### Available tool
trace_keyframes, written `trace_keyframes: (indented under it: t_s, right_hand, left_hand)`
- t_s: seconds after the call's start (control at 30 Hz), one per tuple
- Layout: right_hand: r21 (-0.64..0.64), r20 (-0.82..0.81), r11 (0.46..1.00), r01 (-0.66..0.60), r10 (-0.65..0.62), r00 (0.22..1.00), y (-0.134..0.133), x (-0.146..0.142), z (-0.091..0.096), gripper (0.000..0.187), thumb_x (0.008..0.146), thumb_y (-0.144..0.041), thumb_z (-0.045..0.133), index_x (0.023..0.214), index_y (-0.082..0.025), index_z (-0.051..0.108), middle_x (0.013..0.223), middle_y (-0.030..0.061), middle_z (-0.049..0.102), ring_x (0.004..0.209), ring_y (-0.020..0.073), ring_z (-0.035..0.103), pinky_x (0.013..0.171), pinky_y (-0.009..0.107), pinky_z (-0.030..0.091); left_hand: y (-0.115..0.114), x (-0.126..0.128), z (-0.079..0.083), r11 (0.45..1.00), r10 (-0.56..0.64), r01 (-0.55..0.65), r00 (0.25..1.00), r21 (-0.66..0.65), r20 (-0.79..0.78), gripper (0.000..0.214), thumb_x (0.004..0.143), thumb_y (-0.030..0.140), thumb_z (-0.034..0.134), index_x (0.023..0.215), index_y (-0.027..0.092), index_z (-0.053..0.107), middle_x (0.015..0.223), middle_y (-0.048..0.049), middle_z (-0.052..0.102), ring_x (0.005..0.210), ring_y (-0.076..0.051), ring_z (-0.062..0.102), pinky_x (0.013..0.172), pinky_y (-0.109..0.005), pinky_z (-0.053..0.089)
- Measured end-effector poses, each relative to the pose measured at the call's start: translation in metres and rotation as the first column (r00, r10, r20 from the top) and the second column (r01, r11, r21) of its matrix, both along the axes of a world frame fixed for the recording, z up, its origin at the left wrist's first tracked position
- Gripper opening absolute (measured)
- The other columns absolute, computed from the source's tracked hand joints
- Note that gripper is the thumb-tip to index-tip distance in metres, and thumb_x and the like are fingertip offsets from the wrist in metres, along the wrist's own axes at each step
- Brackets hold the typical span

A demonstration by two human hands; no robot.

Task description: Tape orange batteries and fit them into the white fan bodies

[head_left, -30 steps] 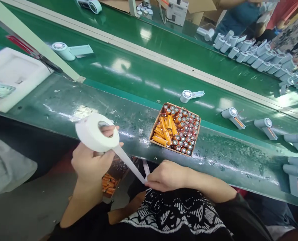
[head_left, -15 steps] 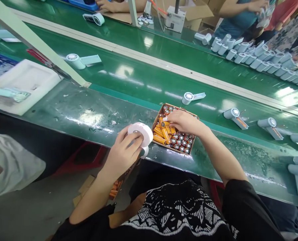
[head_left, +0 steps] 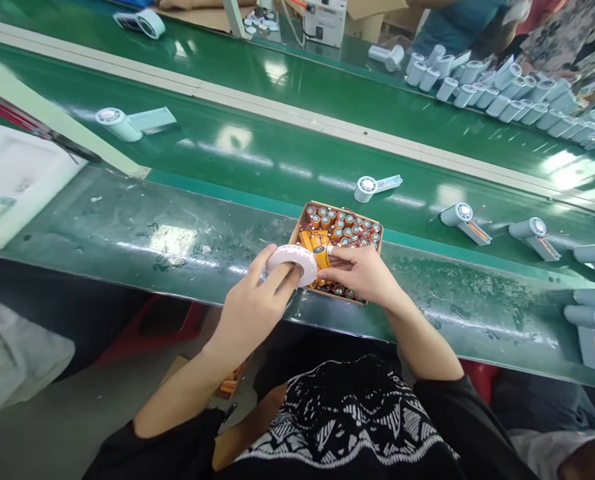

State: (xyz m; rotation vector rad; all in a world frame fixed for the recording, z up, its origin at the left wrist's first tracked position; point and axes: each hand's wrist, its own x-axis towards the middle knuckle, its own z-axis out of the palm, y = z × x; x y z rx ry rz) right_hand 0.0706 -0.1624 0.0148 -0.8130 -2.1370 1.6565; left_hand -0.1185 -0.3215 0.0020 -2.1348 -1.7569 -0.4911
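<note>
The left hand (head_left: 253,310) grips a white tape roll (head_left: 292,264) with its fingers through the core, just beside an orange cell (head_left: 320,257) held by the right hand (head_left: 360,273). The hands are close together over a cardboard box (head_left: 335,208) of cells on the green worktop (head_left: 127,213).
</note>
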Motion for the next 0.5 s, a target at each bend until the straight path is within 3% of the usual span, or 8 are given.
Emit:
trace_keyframes:
  t_s: [0.07, 0.17, 0.27, 0.33, 0.37, 0.43, 0.5]
  right_hand:
    - [-0.211, -0.092, 0.976, 0.050, -0.071, 0.993, 0.003, 0.003, -0.006, 0.031, 0.082, -0.045, 0.089, 0.096, -0.019, 0.079, 0.091, 0.0022, 0.079, 0.090, 0.0209, 0.074, 0.087, 0.035, 0.061]
    - [-0.464, -0.233, 0.873, 0.152, -0.286, 0.929, 0.003, 0.005, -0.012, 0.050, 0.068, -0.049, 0.097, 0.104, -0.019, 0.079, 0.099, 0.0055, 0.082, 0.101, 0.0270, 0.078, 0.094, 0.041, 0.065]
    - [-0.602, -0.289, 0.714, 0.358, -0.612, 0.736, -0.013, -0.003, -0.020, 0.057, 0.063, -0.052, 0.099, 0.106, -0.021, 0.075, 0.109, 0.0078, 0.082, 0.102, 0.0273, 0.079, 0.088, 0.038, 0.068]
    - [-0.638, -0.303, 0.622, 0.455, -0.745, 0.594, -0.029, -0.012, -0.026, 0.058, 0.066, -0.052, 0.097, 0.110, -0.023, 0.072, 0.116, 0.0080, 0.081, 0.105, 0.0257, 0.079, 0.088, 0.036, 0.068]
    - [-0.633, -0.310, 0.603, 0.486, -0.773, 0.554, -0.035, -0.015, -0.028, 0.056, 0.068, -0.051, 0.095, 0.111, -0.024, 0.070, 0.118, 0.0081, 0.081, 0.107, 0.0254, 0.078, 0.091, 0.037, 0.068]
    - [-0.576, -0.323, 0.616, 0.537, -0.775, 0.543, -0.036, -0.016, -0.027, 0.053, 0.073, -0.048, 0.092, 0.114, -0.024, 0.068, 0.119, 0.0090, 0.080, 0.109, 0.0263, 0.077, 0.096, 0.041, 0.067]
    - [-0.465, -0.357, 0.637, 0.615, -0.770, 0.529, -0.019, -0.004, -0.021, 0.051, 0.078, -0.047, 0.088, 0.120, -0.024, 0.067, 0.119, 0.0097, 0.078, 0.111, 0.0274, 0.076, 0.096, 0.044, 0.067]
  left_hand:
    - [0.004, 0.008, 0.000, 1.000, -0.001, 0.001, 1.000, 0.015, 0.001, 0.034, 0.094, 0.001, 0.064, 0.125, 0.013, 0.074, 0.118, -0.0127, 0.075, 0.144, -0.041, 0.056, 0.103, -0.046, 0.063]
    - [0.009, 0.019, -0.005, 0.998, -0.026, 0.023, 0.998, 0.053, 0.050, 0.033, 0.096, 0.004, 0.066, 0.127, 0.014, 0.073, 0.110, -0.0115, 0.076, 0.149, -0.043, 0.051, 0.108, -0.051, 0.062]
    - [0.016, 0.033, -0.013, 0.996, -0.047, 0.038, 0.994, 0.086, 0.100, 0.030, 0.099, 0.011, 0.066, 0.128, 0.019, 0.072, 0.104, -0.0095, 0.076, 0.151, -0.043, 0.048, 0.109, -0.057, 0.062]
    - [0.020, 0.045, -0.016, 0.994, -0.039, 0.027, 0.993, 0.104, 0.113, 0.025, 0.099, 0.014, 0.069, 0.124, 0.018, 0.073, 0.102, -0.0105, 0.076, 0.149, -0.045, 0.051, 0.107, -0.057, 0.064]
    - [0.021, 0.052, -0.015, 0.993, -0.031, 0.017, 0.992, 0.115, 0.121, 0.023, 0.098, 0.015, 0.071, 0.121, 0.016, 0.074, 0.100, -0.0116, 0.075, 0.147, -0.046, 0.053, 0.105, -0.056, 0.064]
    - [0.022, 0.063, -0.009, 0.990, -0.050, 0.032, 0.990, 0.138, 0.135, 0.020, 0.097, 0.016, 0.073, 0.116, 0.012, 0.074, 0.095, -0.0126, 0.074, 0.142, -0.045, 0.058, 0.104, -0.055, 0.065]
    - [0.019, 0.067, -0.002, 0.979, -0.180, 0.161, 0.971, 0.128, 0.156, 0.016, 0.098, 0.014, 0.071, 0.113, 0.011, 0.074, 0.094, -0.0109, 0.074, 0.138, -0.040, 0.062, 0.107, -0.052, 0.064]
